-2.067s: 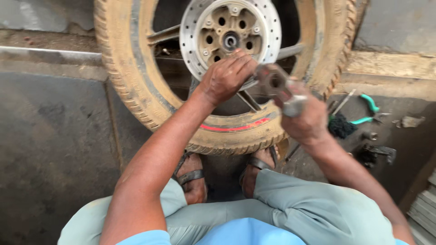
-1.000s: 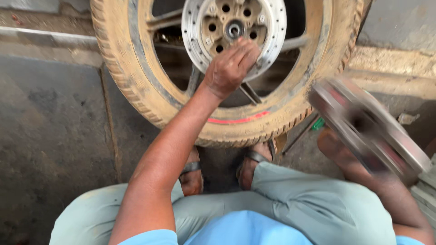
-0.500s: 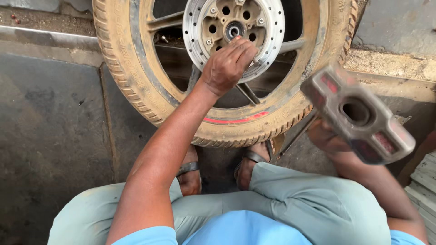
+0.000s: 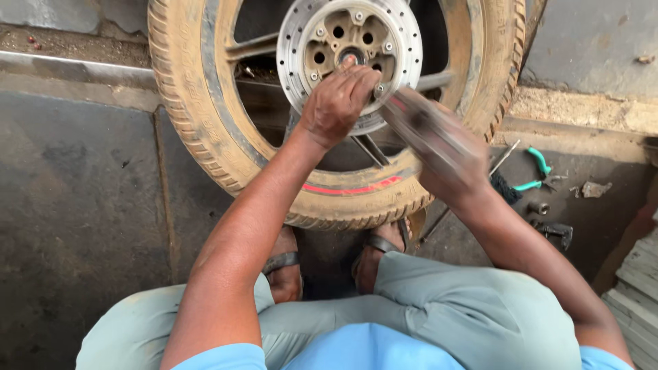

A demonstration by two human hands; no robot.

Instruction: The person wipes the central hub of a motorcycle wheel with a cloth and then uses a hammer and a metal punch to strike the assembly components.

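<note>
Blue shirt, grey trousers, sandals [image 4: 284, 264]

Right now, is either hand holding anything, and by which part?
The right hand grips a hammer by its handle, the head blurred near the brake disc. The left hand is closed against the wheel hub; whether it holds something cannot be told.

- The floor [image 4: 75, 226] is dark, stained concrete, scuffed and dusty.
- A pale raised ledge [image 4: 582, 113] runs along the right, its edge chipped and gritty.
- A metal strip [image 4: 75, 68] crosses the upper left, with grey wall above it.
- Daylight falls evenly, with soft shadows.
- Stacked grey boards [image 4: 637, 301] sit at the lower right.
</note>
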